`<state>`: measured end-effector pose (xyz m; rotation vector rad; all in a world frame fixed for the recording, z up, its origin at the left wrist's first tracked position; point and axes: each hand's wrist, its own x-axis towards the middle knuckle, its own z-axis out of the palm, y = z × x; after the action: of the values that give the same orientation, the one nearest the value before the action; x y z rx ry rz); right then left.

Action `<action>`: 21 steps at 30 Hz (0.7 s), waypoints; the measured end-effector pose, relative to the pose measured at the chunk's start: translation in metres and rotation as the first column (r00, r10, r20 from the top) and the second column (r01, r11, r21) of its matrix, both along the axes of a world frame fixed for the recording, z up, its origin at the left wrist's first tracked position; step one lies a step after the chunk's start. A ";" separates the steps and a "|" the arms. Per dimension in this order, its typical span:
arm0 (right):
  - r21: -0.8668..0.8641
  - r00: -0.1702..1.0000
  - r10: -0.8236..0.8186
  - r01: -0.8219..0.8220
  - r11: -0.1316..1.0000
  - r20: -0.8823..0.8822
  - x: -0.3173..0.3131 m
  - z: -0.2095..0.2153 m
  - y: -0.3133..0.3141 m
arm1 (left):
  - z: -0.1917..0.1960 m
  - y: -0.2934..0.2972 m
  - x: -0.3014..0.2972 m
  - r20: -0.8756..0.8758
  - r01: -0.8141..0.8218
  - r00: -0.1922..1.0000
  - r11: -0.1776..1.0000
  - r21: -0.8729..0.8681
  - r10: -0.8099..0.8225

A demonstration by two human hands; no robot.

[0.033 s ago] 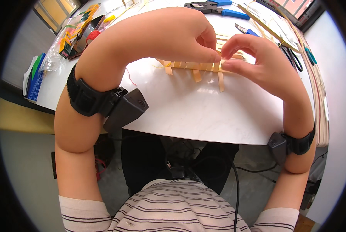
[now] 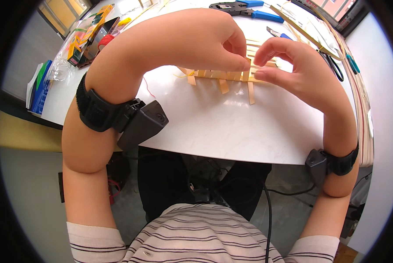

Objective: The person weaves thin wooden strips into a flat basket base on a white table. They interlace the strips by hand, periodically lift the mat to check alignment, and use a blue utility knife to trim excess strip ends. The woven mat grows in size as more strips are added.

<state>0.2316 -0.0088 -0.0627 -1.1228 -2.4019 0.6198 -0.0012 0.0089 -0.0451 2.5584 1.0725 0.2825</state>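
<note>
On the near side of the blue-handled crimping tool (image 2: 238, 8), we had a lattice of pale flat strips (image 2: 211, 74) lying on the white table (image 2: 231, 131), its long near edge running crosswise from left to right in front of us. Three loose strip ends stuck out from that edge, away from the crimping tool, and a yellow tie (image 2: 190, 74) sat at its left end. Our left hand (image 2: 216, 46) reached across from the left, between the crimping tool and that edge, its thumb and forefinger narrowed to a pinch on an upright strip (image 2: 246, 74) toward the lattice's right end. Our right hand (image 2: 295, 65), nearer to that right end, stood to the near right of the crimping tool, thumb and fingers apart with nothing between them that we could see gripped; we could not tell whether its thumb touched the strips. So the pinched strip lay just beside the right hand's gap, on its left, and stood across the long edge. Farther out, black-handled scissors (image 2: 338, 72) lay right of the crimping tool, and red yarn (image 2: 104, 41) well to its left.
</note>
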 end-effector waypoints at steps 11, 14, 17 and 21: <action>0.205 0.965 0.118 -0.168 0.964 0.234 -0.003 0.001 -0.021 | 0.002 0.004 -0.006 0.044 -0.032 0.998 0.993 -0.115 0.037; 0.240 0.963 0.113 -0.174 0.955 0.246 -0.003 -0.001 -0.020 | 0.001 0.007 -0.006 0.053 -0.017 0.998 0.993 -0.114 0.023; 0.274 0.958 0.112 -0.185 0.944 0.263 -0.004 -0.001 -0.020 | 0.004 0.008 -0.006 0.059 0.002 0.998 0.992 -0.126 0.005; 0.317 0.953 0.105 -0.197 0.928 0.285 -0.005 0.002 -0.020 | 0.000 0.011 -0.009 0.110 0.023 0.994 0.989 -0.145 -0.007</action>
<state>0.2269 -0.0286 -0.0611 -0.9215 -2.7058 0.0861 -0.0099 0.0197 -0.0455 2.3911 0.9954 0.3235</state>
